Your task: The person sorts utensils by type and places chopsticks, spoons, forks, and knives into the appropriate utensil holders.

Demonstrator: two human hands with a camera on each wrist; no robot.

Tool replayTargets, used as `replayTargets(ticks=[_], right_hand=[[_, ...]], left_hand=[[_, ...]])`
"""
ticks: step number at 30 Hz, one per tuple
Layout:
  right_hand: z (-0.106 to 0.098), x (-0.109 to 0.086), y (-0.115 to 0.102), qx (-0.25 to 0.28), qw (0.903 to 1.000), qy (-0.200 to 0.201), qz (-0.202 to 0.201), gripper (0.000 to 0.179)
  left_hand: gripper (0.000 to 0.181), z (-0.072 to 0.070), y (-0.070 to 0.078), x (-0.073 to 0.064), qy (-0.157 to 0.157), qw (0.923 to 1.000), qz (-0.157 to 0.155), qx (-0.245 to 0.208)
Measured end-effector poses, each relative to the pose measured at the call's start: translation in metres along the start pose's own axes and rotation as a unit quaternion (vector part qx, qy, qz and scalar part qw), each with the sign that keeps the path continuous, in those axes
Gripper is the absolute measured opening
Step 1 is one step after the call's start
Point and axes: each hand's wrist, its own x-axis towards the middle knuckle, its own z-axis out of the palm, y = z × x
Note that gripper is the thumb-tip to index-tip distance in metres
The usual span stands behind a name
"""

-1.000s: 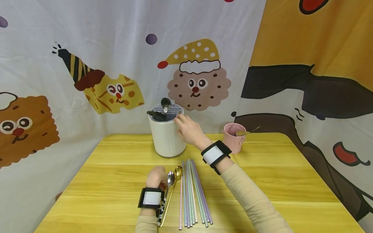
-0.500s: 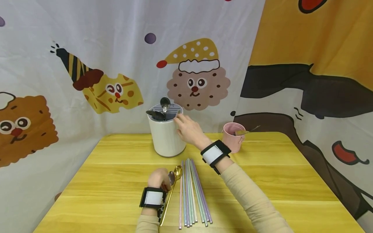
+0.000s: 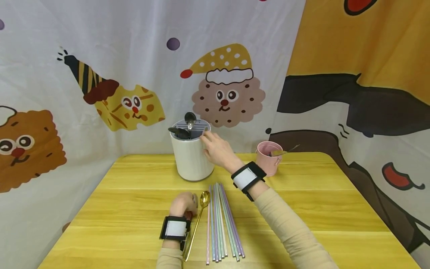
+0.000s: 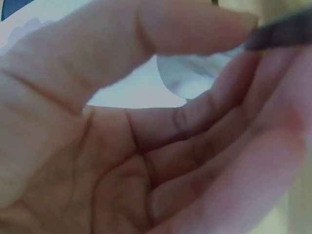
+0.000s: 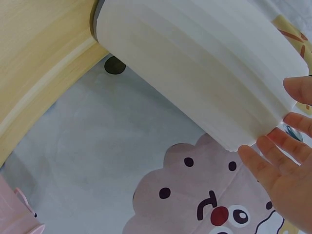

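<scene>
My left hand (image 3: 184, 203) is low over the table and pinches a silver spoon, mostly hidden behind the hand. The left wrist view shows the spoon's bowl (image 4: 187, 78) beyond the fingers and a dark end between thumb and fingertips. To the right of that hand lies a gold spoon (image 3: 203, 201), bowl towards the back. At the back, my right hand (image 3: 219, 149) holds the rim of a white utensil holder (image 3: 191, 160), with thumb and fingers spread about the edge in the right wrist view. Two dark-headed utensils (image 3: 181, 132) stick out of the holder.
Several pastel chopsticks (image 3: 220, 224) lie side by side in front of the holder. A pink bucket (image 3: 267, 166) with a thin-handled utensil in it stands at the back right of the wooden table (image 3: 302, 213). Behind the table hangs a printed curtain (image 3: 134, 45).
The left hand has taken hold of the silver spoon and moved it slightly away from the gold spoon, its bowl now largely covered. The right hand stays at the holder's rim.
</scene>
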Motion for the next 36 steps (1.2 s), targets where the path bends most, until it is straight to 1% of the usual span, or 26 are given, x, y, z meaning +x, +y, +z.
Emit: replayTargets(ticks=[2, 5, 7, 12, 16, 19, 21, 22, 24, 27, 29, 33, 36], right_hand=[[-0.001, 0.0, 0.0, 0.005, 1.0, 0.001, 0.0, 0.042], [-0.001, -0.001, 0.0, 0.012, 0.9999, 0.005, -0.002, 0.043], [-0.002, -0.002, 0.0, 0.008, 0.9999, 0.011, -0.004, 0.042], [-0.002, -0.002, 0.0, 0.007, 0.9999, 0.007, -0.004, 0.043], [-0.001, -0.001, 0.001, 0.006, 1.0, -0.005, 0.001, 0.044], [-0.001, -0.001, 0.0, -0.001, 1.0, -0.008, 0.004, 0.044], [-0.001, -0.001, 0.0, -0.002, 0.9999, -0.009, 0.005, 0.044], [-0.002, -0.001, 0.0, -0.002, 0.9999, -0.01, 0.006, 0.044], [-0.002, -0.001, 0.0, -0.002, 0.9999, -0.01, 0.007, 0.044], [-0.001, -0.001, 0.0, -0.001, 0.9999, -0.009, 0.008, 0.044], [-0.001, -0.001, 0.0, -0.002, 1.0, -0.006, 0.006, 0.044], [0.0, -0.001, 0.0, -0.003, 1.0, -0.005, 0.006, 0.043], [0.0, 0.0, 0.0, -0.002, 1.0, -0.007, 0.007, 0.043]], left_hand=[[0.011, -0.002, -0.001, 0.0, 0.015, 0.9999, 0.002, 0.006], [0.01, -0.005, -0.002, 0.002, 0.045, 0.9987, 0.013, 0.018], [0.009, -0.008, -0.004, 0.003, 0.06, 0.9977, 0.018, 0.025], [0.007, -0.013, -0.005, 0.002, 0.069, 0.9968, 0.025, 0.031], [0.015, -0.019, -0.004, 0.0, 0.1, 0.9936, 0.038, 0.037], [0.024, -0.023, -0.002, -0.002, 0.134, 0.9893, 0.052, 0.026], [0.031, -0.027, -0.001, -0.004, 0.153, 0.9863, 0.062, 0.008], [0.031, -0.028, 0.0, -0.005, 0.165, 0.9839, 0.068, 0.002], [0.026, -0.031, 0.002, -0.007, 0.186, 0.9793, 0.078, -0.011], [0.015, -0.034, 0.005, -0.01, 0.231, 0.9667, 0.105, -0.032], [0.012, -0.036, 0.007, -0.011, 0.268, 0.9543, 0.125, -0.043], [0.012, -0.038, 0.01, -0.011, 0.35, 0.9199, 0.166, -0.057], [0.012, -0.039, 0.012, -0.012, 0.399, 0.8958, 0.182, -0.073]])
